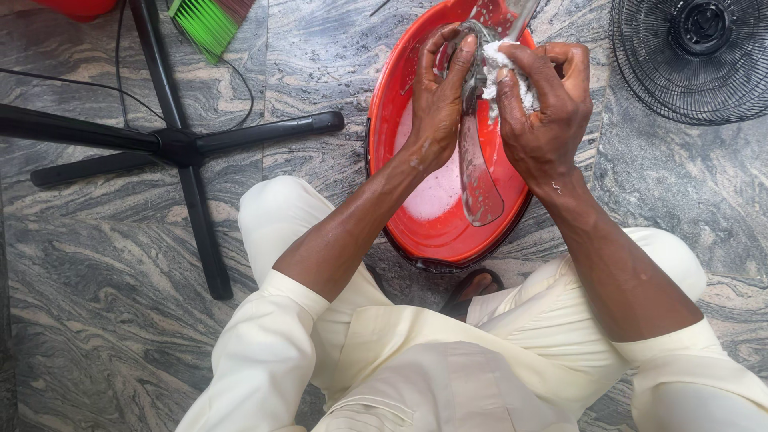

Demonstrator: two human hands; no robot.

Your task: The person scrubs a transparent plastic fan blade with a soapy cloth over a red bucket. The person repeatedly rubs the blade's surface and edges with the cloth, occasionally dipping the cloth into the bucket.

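Steadying a grey sandal [478, 172] upright over the red basin [390, 112] of soapy water, the left hand [438, 100] grips it while the right hand [546, 104] closes fingers around a white cloth [502, 60], so suds drip inside.

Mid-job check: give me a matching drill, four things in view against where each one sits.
Things:
1. left hand
2. right hand
3. red basin
4. green broom

Places:
A. on the floor at the top left
B. gripping the fan blade
C. between the knees, soapy water inside
D. pressing a white cloth on the blade

Pairs: 1-B, 2-D, 3-C, 4-A
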